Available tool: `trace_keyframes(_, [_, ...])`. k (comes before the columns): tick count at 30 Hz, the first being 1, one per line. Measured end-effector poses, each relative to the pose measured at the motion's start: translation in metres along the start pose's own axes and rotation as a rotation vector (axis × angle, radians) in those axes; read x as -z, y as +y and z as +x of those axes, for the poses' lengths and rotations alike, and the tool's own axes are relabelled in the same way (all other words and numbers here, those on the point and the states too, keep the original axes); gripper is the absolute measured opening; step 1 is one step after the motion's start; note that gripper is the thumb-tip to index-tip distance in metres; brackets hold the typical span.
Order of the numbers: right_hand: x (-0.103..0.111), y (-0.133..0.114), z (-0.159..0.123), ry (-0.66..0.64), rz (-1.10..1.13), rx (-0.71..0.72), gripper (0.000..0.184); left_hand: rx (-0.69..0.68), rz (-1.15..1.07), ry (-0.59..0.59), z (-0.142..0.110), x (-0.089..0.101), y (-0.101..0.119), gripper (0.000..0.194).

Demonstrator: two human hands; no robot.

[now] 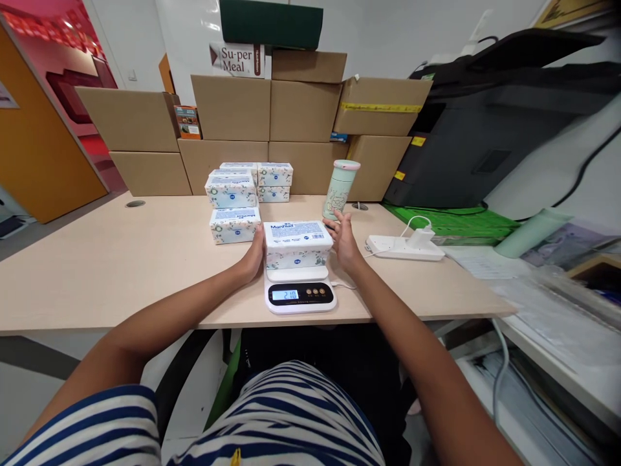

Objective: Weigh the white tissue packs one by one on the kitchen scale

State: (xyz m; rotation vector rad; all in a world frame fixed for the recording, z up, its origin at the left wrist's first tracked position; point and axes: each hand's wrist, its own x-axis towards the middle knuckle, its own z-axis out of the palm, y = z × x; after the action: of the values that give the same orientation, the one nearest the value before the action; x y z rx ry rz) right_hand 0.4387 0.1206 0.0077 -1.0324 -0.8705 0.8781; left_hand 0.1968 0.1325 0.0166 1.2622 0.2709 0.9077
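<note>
A white tissue pack (297, 244) with a floral print and the word Manhua rests flat on a white digital scale (276, 307). The lit display (285, 295) shows digits that look like 210; a decimal point is hard to make out. My left hand (253, 257) lies along the pack's left side with fingers stretched out, partly hidden, and seems to touch it. At the right side, my right hand (345, 241) has its fingers spread, close to the pack's edge and not gripping it. More tissue packs (235, 226) are stacked in several piles behind my left hand.
A pale green bottle (339, 189) stands behind my right hand. To the right lies a white power strip (405, 248) with a plugged-in charger and cable. Cardboard boxes (230, 110) form a wall at the back, and a dark printer (466, 136) stands at the right.
</note>
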Motion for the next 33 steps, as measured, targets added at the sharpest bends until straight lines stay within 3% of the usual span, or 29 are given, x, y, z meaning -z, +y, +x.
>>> trace_keyframes(6, [0.0010,0.0016,0.0022,0.019,-0.017,0.026,0.092,0.025,-0.014,-0.026,-0.0007,-0.0001,0.0020,0.083])
trace_keyframes(33, [-0.0015,-0.0073,-0.0041,0.028,-0.027,0.012,0.085,0.043,0.057,-0.017,-0.0033,-0.0031,0.0056,0.081])
